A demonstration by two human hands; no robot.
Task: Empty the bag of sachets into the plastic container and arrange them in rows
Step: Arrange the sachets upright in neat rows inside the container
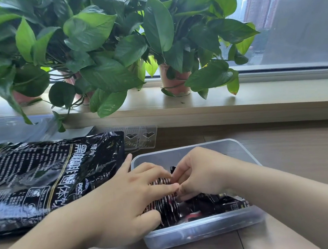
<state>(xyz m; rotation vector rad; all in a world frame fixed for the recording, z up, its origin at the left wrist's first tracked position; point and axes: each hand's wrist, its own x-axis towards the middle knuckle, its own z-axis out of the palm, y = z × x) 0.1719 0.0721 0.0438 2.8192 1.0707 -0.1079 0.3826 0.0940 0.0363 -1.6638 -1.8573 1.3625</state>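
A clear plastic container (202, 231) stands on the wooden table in front of me. Inside it are several black sachets (168, 209), some standing on edge in a row at the left, others lying loose at the right (219, 202). My left hand (125, 202) reaches over the container's left wall, thumb and fingers clasped around the upright row. My right hand (199, 173) comes from the right and pinches the top edge of a sachet at the row's end. The big black bag (48, 178) lies flat to the left of the container.
A clear lid with heart cut-outs (140, 138) lies behind the bag. A grey plastic sheet (6, 130) sits at the far left. Potted plants (174, 80) line the windowsill behind the table, their leaves hanging over its edge.
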